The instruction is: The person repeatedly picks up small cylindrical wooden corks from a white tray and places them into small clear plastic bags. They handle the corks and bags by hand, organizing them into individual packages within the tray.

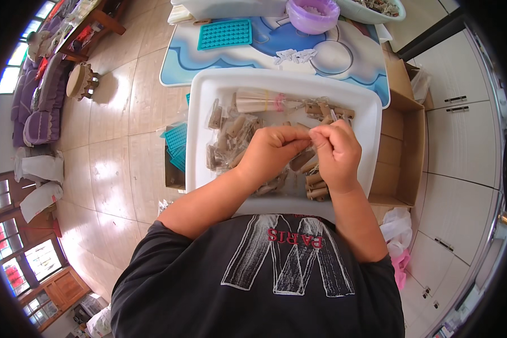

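Note:
My left hand (271,151) and my right hand (340,155) meet over a white plastic tray (197,121), thumbs and fingers pinched together. What lies between the fingertips is too small and covered to make out. A thin pale tip (333,115) sticks up beside the right hand's knuckles. Brown tube-shaped pieces in clear bags (231,132) fill the tray's left side. Bare brown tubes (316,187) lie stacked below my right hand, and others (343,112) rest beyond it. A bundle of pale flat strips (253,102) with a pink end lies along the far side.
Behind the tray, a patterned table (180,56) carries a teal molded tray (225,34), small white pieces (294,56) and a purple-lined bowl (314,16). An open cardboard box (400,149) stands right, near white cabinets (462,141). Teal sheets (176,147) sit in a box at left.

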`<action>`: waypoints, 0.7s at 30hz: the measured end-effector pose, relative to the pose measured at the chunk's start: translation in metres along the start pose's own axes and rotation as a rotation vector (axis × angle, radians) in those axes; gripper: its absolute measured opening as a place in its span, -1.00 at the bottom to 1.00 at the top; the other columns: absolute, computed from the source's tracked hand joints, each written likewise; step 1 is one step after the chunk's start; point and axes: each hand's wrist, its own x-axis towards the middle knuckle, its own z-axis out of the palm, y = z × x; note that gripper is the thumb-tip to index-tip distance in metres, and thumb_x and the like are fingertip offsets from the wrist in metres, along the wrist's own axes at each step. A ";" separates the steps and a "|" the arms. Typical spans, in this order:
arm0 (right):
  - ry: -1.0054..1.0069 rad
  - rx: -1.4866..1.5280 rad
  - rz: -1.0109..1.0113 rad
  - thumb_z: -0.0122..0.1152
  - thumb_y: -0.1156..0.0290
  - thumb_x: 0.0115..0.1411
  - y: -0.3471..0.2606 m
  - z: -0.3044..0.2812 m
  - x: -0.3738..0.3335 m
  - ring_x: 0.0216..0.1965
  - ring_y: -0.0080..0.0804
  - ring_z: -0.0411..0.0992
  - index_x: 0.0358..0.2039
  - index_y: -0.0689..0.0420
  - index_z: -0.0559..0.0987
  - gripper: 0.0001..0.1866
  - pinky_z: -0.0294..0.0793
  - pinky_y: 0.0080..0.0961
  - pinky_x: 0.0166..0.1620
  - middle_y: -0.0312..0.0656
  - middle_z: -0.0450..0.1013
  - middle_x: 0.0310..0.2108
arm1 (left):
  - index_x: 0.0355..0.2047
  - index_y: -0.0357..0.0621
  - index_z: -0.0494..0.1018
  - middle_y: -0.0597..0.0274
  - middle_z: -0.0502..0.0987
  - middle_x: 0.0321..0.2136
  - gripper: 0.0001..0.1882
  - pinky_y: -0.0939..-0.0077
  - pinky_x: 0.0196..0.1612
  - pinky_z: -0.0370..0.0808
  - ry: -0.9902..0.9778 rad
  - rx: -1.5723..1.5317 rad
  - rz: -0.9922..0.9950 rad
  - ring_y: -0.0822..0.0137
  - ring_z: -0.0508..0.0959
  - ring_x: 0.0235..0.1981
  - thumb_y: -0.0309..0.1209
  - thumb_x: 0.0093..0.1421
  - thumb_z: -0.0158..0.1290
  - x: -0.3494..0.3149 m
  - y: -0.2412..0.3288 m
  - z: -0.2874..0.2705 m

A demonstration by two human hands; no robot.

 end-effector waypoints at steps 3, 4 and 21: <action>0.170 0.370 0.411 0.13 0.43 0.13 0.001 -0.004 0.002 -0.63 -0.65 0.16 -0.41 0.19 0.48 -0.90 0.14 -0.74 -0.56 -0.38 0.26 -0.63 | -0.23 -0.31 0.50 0.30 0.55 -0.41 -0.80 0.71 -0.30 0.41 0.022 0.049 -0.006 0.59 0.46 -0.39 -0.51 0.13 0.06 -0.002 -0.004 0.001; 0.252 0.546 0.611 0.08 0.41 0.17 0.003 -0.008 0.002 -0.64 -0.67 0.14 -0.41 0.19 0.47 -0.88 0.12 -0.74 -0.57 -0.40 0.28 -0.62 | -0.23 -0.30 0.50 0.31 0.55 -0.42 -0.80 0.71 -0.31 0.41 0.033 0.045 -0.010 0.60 0.46 -0.40 -0.50 0.13 0.06 -0.002 -0.005 0.001; -0.016 0.058 0.032 0.26 0.56 -0.04 -0.003 0.001 -0.001 -0.57 -0.49 0.32 -0.51 0.20 0.50 -0.91 0.29 -0.61 -0.50 -0.27 0.35 -0.59 | -0.24 -0.30 0.50 0.32 0.53 -0.37 -0.82 0.70 -0.28 0.40 -0.004 -0.020 -0.009 0.60 0.44 -0.35 -0.53 0.13 0.04 -0.001 -0.001 0.001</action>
